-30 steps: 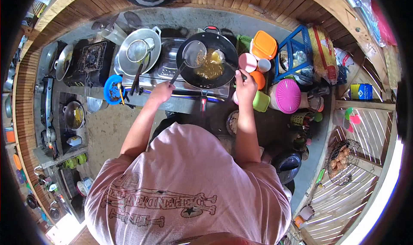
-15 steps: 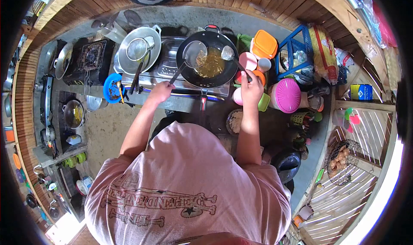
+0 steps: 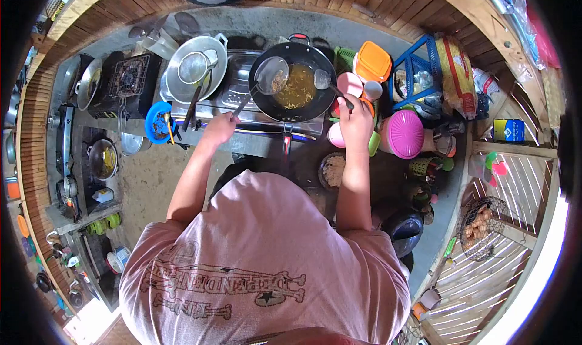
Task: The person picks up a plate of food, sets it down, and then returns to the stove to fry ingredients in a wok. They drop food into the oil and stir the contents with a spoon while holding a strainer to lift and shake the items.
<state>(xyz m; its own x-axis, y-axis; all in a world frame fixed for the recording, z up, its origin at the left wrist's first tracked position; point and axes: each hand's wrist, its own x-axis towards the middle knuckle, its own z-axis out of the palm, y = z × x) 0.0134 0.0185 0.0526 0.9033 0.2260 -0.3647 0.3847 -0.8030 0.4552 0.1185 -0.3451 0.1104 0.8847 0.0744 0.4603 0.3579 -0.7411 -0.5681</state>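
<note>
A black wok [image 3: 265,106] sits on the stove, with yellowish oil [image 3: 303,93] and small browned strips in it. My left hand [image 3: 220,129] is closed round the handle of a mesh strainer [image 3: 271,72]. The strainer's bowl is over the wok's left side, with some browned bits in it. My right hand [image 3: 356,119] grips the dark handle of a spatula [image 3: 322,79], whose blade is at the wok's right inner side. The wok's long handle [image 3: 286,142] points toward my body, between my arms.
Left of the wok stands a large metal pot [image 3: 213,89] with another strainer [image 3: 193,68] on it. A blue bowl [image 3: 151,132] is near the counter edge. On the right are an orange-lidded container [image 3: 373,61], a pink-lidded tub [image 3: 405,134] and a blue basket [image 3: 397,96].
My left hand has drawn the strainer slightly left and down, and fewer bits show in it. The spatula blade has shifted slightly and turned at the wok's right side.
</note>
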